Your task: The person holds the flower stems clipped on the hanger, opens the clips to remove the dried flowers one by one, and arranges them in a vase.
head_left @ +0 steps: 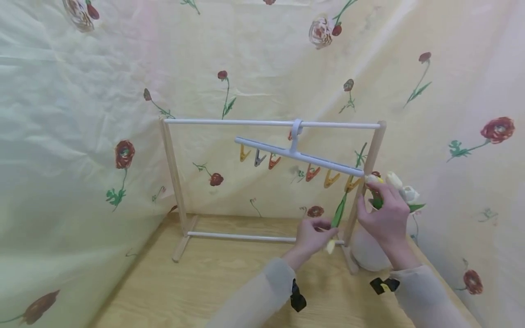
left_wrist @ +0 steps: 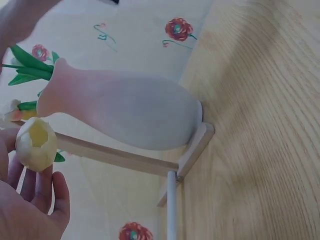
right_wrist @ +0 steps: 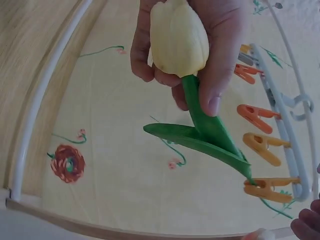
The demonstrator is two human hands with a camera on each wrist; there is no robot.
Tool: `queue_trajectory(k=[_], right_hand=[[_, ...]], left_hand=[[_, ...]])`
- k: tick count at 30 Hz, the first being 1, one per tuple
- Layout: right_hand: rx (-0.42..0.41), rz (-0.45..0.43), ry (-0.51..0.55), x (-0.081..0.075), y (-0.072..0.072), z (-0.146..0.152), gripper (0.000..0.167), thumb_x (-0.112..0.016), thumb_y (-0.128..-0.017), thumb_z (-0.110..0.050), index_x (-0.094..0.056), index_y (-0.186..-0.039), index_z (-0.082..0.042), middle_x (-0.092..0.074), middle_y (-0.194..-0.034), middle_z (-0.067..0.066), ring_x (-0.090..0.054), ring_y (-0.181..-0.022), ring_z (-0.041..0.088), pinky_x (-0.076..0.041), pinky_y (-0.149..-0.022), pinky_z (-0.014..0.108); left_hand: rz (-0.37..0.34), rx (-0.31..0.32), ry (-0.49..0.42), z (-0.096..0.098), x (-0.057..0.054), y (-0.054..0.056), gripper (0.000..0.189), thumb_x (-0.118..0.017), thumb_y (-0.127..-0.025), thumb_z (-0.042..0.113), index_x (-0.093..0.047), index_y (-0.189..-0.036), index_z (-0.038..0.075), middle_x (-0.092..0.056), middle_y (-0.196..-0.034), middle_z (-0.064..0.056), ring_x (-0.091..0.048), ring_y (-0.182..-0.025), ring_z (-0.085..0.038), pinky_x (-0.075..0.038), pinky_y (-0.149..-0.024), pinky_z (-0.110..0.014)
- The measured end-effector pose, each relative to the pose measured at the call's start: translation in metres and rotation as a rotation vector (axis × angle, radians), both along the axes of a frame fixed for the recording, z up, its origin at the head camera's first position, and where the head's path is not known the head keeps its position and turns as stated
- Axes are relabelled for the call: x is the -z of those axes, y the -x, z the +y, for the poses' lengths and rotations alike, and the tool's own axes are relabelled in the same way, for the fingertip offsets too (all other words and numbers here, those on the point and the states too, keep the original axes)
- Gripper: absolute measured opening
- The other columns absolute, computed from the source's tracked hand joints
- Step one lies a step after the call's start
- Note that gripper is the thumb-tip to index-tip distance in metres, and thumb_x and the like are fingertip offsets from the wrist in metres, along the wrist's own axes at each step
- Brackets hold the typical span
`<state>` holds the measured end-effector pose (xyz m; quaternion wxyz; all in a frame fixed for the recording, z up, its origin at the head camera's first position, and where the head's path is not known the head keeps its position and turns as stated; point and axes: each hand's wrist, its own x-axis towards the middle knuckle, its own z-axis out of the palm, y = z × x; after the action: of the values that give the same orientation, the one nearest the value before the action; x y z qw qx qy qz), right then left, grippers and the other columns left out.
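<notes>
A cream tulip (right_wrist: 180, 42) with a green stem and leaf hangs head down from the end yellow-orange clip (right_wrist: 270, 190) of a pale blue clip hanger (head_left: 266, 146). My left hand (head_left: 313, 234) pinches its stem just by the flower, thumb on one side and fingers on the other. The clip's mouth is on the stem's end. My right hand (head_left: 387, 212) is beside the hanger's low end, near the rack post, its fingers relaxed; nothing shows held in it. In the right wrist view only its fingertips (right_wrist: 307, 225) show, apart from the clip.
The hanger hooks tilted over the top bar (head_left: 229, 122) of a wood-and-white rack, with several other clips (head_left: 312, 173) along it. Behind the right hand stands a pink-white vase (left_wrist: 130, 107) with more tulips (head_left: 410, 193). A flower-print cloth (head_left: 262, 54) surrounds the wooden table (head_left: 229, 269).
</notes>
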<state>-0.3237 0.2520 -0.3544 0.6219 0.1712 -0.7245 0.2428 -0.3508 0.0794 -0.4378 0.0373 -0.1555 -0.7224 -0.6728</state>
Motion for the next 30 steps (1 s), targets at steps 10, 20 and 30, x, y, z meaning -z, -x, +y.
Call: queue_trajectory(k=[10,20,30], right_hand=[[0.143,-0.341,0.07,0.003,0.017,0.001,0.031,-0.077,-0.097,-0.037,-0.079,-0.108,-0.008,-0.083,-0.094,0.014,-0.081,-0.079,0.034,-0.048,-0.07,0.003],[0.26,-0.62,0.113,0.0,0.01,-0.01,0.069,-0.051,-0.094,-0.082,-0.081,-0.119,-0.025,-0.084,-0.102,-0.001,-0.081,-0.09,0.026,-0.053,-0.087,0.055],[0.128,-0.4,0.22,0.001,0.026,-0.022,0.032,-0.074,-0.098,-0.038,-0.082,-0.088,-0.009,-0.082,-0.085,0.012,-0.076,-0.07,0.028,-0.038,-0.058,0.001]], left_hand=[[0.075,-0.015,0.017,-0.011,0.004,-0.001,0.011,-0.09,-0.085,0.016,-0.083,-0.093,0.012,-0.078,-0.079,0.002,-0.063,-0.066,0.001,-0.053,-0.063,-0.017],[0.081,0.004,0.063,-0.013,0.007,-0.01,0.011,-0.092,-0.083,0.015,-0.084,-0.089,0.01,-0.08,-0.078,0.002,-0.063,-0.063,0.001,-0.054,-0.06,-0.017],[0.076,-0.001,0.062,-0.014,0.009,-0.011,0.01,-0.091,-0.084,0.014,-0.084,-0.09,0.01,-0.08,-0.079,0.002,-0.064,-0.063,0.001,-0.054,-0.06,-0.017]])
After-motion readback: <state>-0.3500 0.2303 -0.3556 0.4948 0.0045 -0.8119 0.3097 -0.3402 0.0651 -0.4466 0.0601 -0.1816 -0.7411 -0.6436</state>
